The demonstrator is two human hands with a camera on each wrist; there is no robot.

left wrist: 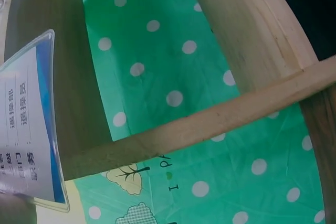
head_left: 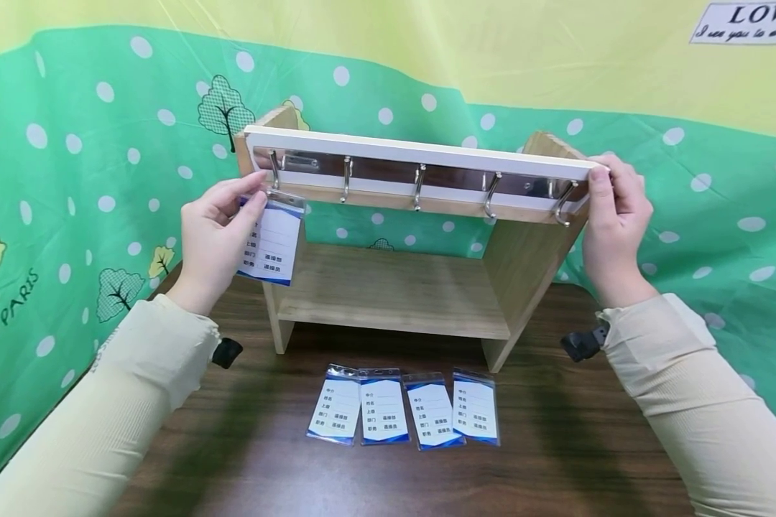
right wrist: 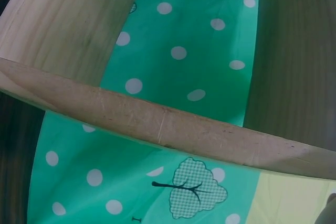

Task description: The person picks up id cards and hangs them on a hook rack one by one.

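Note:
In the head view my left hand (head_left: 215, 233) pinches an ID badge (head_left: 273, 244) in a clear plastic holder by its upper left side, between thumb and fingers. The badge's top edge is right at the tip of the leftmost hook (head_left: 274, 170) on a white-edged hook rail (head_left: 388, 147). My right hand (head_left: 617, 215) grips the rail's right end, thumb in front, other fingers partly hidden behind. In the left wrist view the badge (left wrist: 26, 129) shows its printed face and blue border. Several more metal hooks (head_left: 419, 188) line the rail with nothing on them.
The rail crosses the top front of a wooden shelf stand (head_left: 394, 287) on a dark wooden table (head_left: 246, 445). Several more ID badges (head_left: 384, 409) lie in a row in front of the stand, some edges overlapping. A green and yellow polka-dot cloth (head_left: 136, 129) hangs behind and around.

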